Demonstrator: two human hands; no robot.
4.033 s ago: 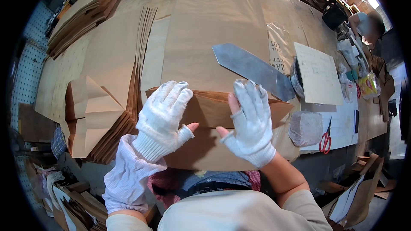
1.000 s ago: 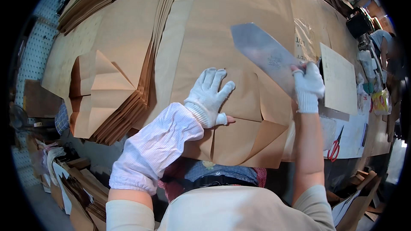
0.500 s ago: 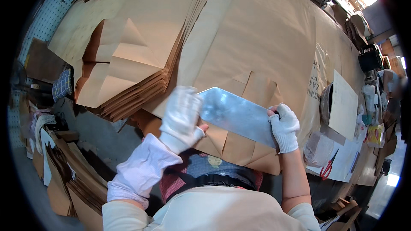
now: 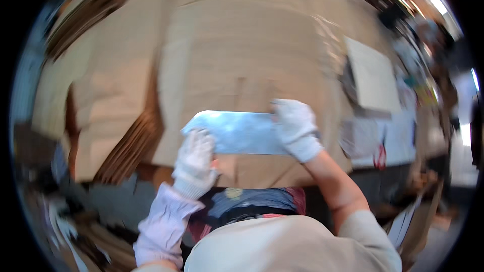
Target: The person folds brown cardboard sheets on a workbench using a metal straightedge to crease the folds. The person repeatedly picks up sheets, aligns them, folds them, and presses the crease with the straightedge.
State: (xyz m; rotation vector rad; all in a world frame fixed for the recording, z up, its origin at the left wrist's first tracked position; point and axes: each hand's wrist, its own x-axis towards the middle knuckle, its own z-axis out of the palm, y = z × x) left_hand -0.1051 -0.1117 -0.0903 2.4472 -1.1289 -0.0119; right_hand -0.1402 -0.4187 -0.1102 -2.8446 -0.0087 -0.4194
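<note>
A flat, shiny metal plate point(image 4: 237, 132) lies crosswise over brown kraft paper point(image 4: 229, 167) near the table's front edge. The paper shows creased folds below the plate and flaps above it. My left hand point(image 4: 195, 157), in a white glove with bare thumb tip, rests on the plate's left end with its fingers stretched out. Over the right end, my gloved right hand point(image 4: 296, 128) is curled and appears to grip the plate; motion blur softens its fingers, and the plate's end is hidden under it.
A stack of folded brown paper point(image 4: 128, 143) stands at the left, another stack point(image 4: 93, 12) at the far left. Rightward are a pale board point(image 4: 372, 75), a clear plastic bag point(image 4: 355, 136) and red-handled scissors point(image 4: 379, 156) near the table edge.
The view has turned, and the plate now lies nearly level instead of slanting. My left hand has settled on the plate's left end. My right hand has shifted up over its right end.
</note>
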